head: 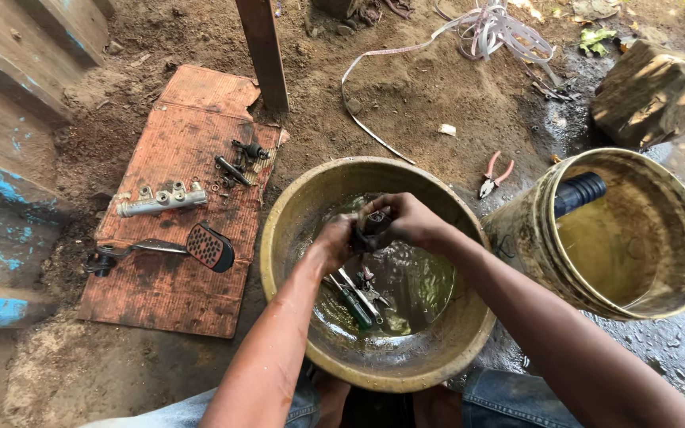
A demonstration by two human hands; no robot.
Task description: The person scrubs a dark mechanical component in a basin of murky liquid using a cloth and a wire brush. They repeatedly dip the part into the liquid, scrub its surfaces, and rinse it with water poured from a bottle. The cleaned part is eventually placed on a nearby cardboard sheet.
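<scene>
Both my hands meet over a round yellowish basin (287,206) holding murky liquid. My left hand (333,242) and my right hand (406,220) are closed together around a small dark, greasy metal part (372,231), held just above the liquid. Most of the part is hidden by my fingers. Under my hands, a green-handled screwdriver (353,305) and some small metal pieces (370,281) lie in the bottom of the basin.
A rust-coloured board (160,277) on the left carries a silver cylinder casting (160,200), a pedal lever (200,246) and dark bolts (235,168). Red pliers (493,174) lie on the dirt. A dirty bucket (636,301) with a dark tube (579,192) stands to the right, beside a wooden block (652,91).
</scene>
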